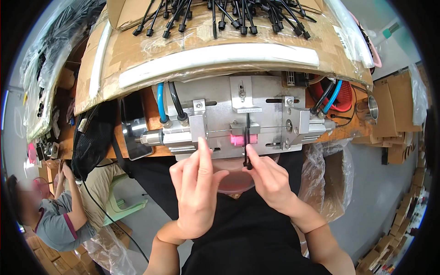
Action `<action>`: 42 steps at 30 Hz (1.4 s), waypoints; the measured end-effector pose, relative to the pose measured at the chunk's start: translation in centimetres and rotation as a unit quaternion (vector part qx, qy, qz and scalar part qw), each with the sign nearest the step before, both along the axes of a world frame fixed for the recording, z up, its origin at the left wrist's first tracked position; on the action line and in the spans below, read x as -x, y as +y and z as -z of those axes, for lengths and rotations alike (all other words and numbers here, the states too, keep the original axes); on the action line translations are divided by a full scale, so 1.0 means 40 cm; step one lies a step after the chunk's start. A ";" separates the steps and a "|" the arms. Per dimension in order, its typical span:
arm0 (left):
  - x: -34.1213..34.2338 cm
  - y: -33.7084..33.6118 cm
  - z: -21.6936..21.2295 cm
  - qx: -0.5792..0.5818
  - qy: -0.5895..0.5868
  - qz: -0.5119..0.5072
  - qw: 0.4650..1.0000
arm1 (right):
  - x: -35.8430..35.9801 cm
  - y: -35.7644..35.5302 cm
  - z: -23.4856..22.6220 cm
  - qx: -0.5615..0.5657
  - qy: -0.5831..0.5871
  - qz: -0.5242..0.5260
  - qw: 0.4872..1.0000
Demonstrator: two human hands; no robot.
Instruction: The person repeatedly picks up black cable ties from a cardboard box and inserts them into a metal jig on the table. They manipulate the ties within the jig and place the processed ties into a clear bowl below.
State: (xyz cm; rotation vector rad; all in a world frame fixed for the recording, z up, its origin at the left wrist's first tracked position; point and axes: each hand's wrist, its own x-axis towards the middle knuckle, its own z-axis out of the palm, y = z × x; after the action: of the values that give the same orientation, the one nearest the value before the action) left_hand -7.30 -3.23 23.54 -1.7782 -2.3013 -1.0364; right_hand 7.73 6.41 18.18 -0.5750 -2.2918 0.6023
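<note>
Right hand (270,181): closed on a black rod (248,145), pinching near the lower, collared end between thumb and fingertips.
Rod in grip: held over the near middle of the metal fixture (220,103), running away from the body, crossing in front of a pink block (239,140); contact with the block impossible to tell.
Left hand (197,190): half open, with index finger stretched forward and thumb held out to the side; gripping nothing visible; near the left cylinder (178,136), touching or just above, cannot tell which.
Pink block: set at the fixture's centre, just on the near side of a small steel block (245,128).
Air lines: blue tube (160,103) and black tube (176,101) at left, another such pair at right.
Far side: cardboard (201,48) bearing a pile of black rods (244,28) and a long white foam strip (220,64).
Worktop (150,103): carrying the fixture, with a dark phone (133,140) at left, a red basket (343,98) and metal cup (372,110) at right.
Left background: co-worker in a grey shirt (62,227), near a green stool (121,204).
</note>
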 end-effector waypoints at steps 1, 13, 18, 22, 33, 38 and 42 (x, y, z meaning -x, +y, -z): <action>0.005 -0.006 -0.001 0.002 -0.008 -0.005 1.000 | 0.005 0.001 0.003 0.001 -0.011 -0.004 1.000; 0.203 0.150 -0.091 -0.073 -0.009 0.014 0.997 | -0.002 0.096 -0.149 -0.068 -0.082 -0.007 0.994; 0.424 0.366 -0.155 -0.010 0.081 0.099 0.992 | 0.201 0.356 -0.358 -0.394 -0.075 0.003 0.916; 0.384 0.354 -0.221 0.095 0.017 0.145 0.985 | 0.248 0.512 -0.374 -0.366 -0.196 -0.163 0.895; 0.246 0.208 -0.167 -0.128 0.030 0.032 0.991 | 0.111 0.539 -0.472 0.274 0.292 -0.261 0.878; 0.027 0.043 -0.025 -0.043 0.080 0.073 0.993 | -0.046 0.437 -0.382 0.269 0.340 -0.257 0.863; -0.066 0.050 0.085 0.041 0.085 0.095 0.991 | -0.073 0.324 -0.323 0.236 0.339 -0.212 0.886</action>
State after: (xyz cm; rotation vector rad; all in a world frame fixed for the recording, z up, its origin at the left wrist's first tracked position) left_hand -4.67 -1.24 20.14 -2.0625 -2.1364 -0.7858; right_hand 10.66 19.39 31.11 -0.0288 -1.5875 1.3565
